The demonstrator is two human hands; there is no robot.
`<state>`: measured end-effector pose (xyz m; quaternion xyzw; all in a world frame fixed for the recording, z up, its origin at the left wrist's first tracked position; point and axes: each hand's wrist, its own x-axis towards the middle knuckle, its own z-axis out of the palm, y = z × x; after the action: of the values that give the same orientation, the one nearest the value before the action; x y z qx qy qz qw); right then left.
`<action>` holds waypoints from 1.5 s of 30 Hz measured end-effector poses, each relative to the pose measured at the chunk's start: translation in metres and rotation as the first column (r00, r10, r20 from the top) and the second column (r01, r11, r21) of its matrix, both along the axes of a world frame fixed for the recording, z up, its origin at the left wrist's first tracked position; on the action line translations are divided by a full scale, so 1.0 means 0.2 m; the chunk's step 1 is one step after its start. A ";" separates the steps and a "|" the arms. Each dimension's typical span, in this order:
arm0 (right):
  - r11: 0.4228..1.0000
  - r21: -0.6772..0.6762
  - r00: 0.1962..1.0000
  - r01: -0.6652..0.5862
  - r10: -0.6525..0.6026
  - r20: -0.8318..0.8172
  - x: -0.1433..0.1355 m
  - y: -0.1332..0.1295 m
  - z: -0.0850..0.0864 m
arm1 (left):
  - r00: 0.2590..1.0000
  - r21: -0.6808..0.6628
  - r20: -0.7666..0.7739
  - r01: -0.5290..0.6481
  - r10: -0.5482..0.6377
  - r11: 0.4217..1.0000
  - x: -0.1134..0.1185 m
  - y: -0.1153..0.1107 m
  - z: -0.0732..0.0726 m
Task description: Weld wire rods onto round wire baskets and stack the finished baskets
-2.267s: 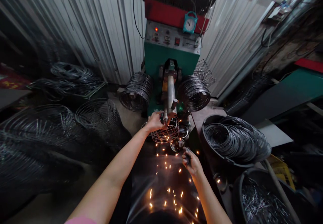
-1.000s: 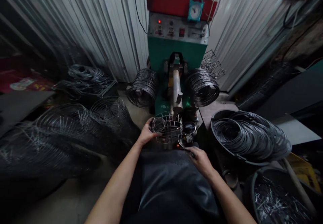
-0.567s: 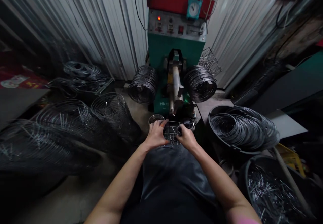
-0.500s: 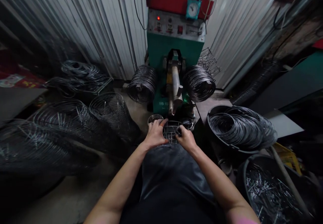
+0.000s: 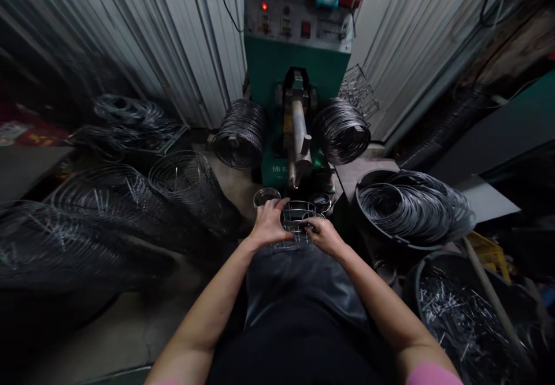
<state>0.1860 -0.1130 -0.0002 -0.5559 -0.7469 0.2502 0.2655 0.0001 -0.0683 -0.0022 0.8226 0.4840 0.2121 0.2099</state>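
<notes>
— Where does the small wire basket sit relative to the two hands?

— Between them, at the near end of the green welding machine, just below its electrode arm. The left hand is closed over the basket's left rim; the right hand pinches its right rim, with something small and unclear in its fingers. Both are equally near, and the open mouth faces up.

— Counts?

— One basket in hand. Two wire coils, one left of the arm and one right. Two dark tubs on the right: the farther holds wire rings, the nearer short cut wires. Large wire cages lie at far left, too blurred to count.
</notes>
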 end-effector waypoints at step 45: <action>0.994 0.057 0.935 -0.094 0.068 0.348 -0.01 0.29 0.10 | 0.982 -0.071 0.182 -0.044 0.057 0.996 0.00 0.35 -0.06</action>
<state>0.1846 -0.0544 0.0205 -0.5498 -0.8128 0.1324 0.1400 -0.0001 0.0008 -0.0143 0.7795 0.4901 0.2761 0.2757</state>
